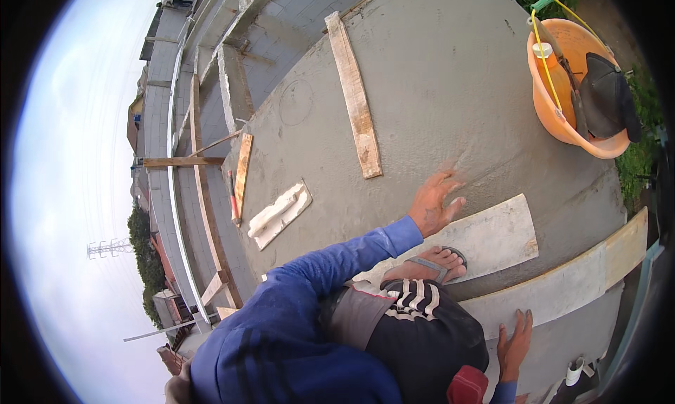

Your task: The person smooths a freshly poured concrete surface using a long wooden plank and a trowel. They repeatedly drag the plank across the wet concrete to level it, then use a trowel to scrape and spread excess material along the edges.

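Note:
My left hand (437, 204), in a blue sleeve, reaches over the smooth grey concrete (457, 95), fingers spread and slightly blurred, holding nothing; whether it touches the surface I cannot tell. Just below it lies a pale board (496, 235) with my sandalled foot (429, 267) on it. My right hand (513, 344), fingers apart, rests at the lower edge of a long pale board (541, 298) on the right. A white float with a handle (280, 214) lies left of my left hand. A wooden plank (351, 91) lies farther up on the concrete.
An orange bucket (608, 147) holding a bottle, tools and a dark item sits at the upper right by greenery. A red-handled tool (233, 197) lies beside a short plank (243, 176) at left. Beyond the slab's left edge are block walls (281, 17) and timber beams (197, 193).

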The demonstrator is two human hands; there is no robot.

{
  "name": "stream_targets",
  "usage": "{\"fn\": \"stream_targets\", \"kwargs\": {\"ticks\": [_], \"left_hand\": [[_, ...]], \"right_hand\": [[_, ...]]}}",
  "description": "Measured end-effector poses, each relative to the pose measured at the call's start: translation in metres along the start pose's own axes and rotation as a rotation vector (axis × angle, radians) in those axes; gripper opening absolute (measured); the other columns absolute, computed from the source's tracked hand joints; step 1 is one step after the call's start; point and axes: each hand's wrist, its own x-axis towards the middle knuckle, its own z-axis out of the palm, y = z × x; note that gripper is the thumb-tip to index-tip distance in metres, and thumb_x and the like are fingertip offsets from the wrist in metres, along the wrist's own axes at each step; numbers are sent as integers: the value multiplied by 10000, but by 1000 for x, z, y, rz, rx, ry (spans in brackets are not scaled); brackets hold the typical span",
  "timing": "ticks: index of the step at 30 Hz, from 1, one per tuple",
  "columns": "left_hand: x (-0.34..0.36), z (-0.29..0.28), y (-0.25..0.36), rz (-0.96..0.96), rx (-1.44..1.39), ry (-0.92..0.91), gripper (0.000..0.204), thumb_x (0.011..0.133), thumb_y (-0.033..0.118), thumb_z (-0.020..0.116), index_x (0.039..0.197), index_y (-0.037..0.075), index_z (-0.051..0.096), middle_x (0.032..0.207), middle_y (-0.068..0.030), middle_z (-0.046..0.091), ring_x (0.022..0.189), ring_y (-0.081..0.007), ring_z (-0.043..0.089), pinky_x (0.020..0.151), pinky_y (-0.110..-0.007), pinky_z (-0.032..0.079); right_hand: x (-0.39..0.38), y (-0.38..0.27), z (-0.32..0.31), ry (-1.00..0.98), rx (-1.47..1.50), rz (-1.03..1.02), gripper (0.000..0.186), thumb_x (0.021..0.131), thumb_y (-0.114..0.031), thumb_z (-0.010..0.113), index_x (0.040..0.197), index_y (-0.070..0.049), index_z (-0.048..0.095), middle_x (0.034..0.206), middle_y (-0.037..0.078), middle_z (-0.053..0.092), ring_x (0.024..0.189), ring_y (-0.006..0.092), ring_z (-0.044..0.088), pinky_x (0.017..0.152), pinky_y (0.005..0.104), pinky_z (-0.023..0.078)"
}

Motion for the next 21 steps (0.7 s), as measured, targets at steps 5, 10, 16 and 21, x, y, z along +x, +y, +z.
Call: {"fn": "stream_targets", "kwargs": {"ticks": [5,10,16,21], "left_hand": [[-128,-36,-59,-309,-34,-629,429,950,382,696,1252,77,715,1260,-220,686,1167,-372,658,1001,-450,523],[-127,-40,-95,-479,-41,-645,442,975,463,651,1032,44,781,994,-181,749,885,-304,733,795,-404,570],[-54,-47,-52,-266,-162,-308,338,963,311,722,1095,2,762,1312,-244,638,1088,-329,703,822,-391,582],[46,-51,21,24,73,-235,451,958,261,738,1347,54,642,1432,-231,546,1110,-305,687,851,-386,590]], "right_hand": [[9,-19,-2,21,0,32,581,909,-156,731,1443,-61,523,1536,280,420,1392,479,449,1116,505,427],[7,-45,-27,-29,-1,62,569,893,-188,752,1408,-62,547,1495,284,462,1355,478,484,1067,516,465],[3,-19,-31,62,28,43,532,899,-286,754,1359,-70,597,1469,267,499,1313,466,528,1055,499,480],[-3,23,0,61,47,-17,514,912,-302,750,1348,-69,610,1493,252,494,1353,452,507,1076,481,477]]}}
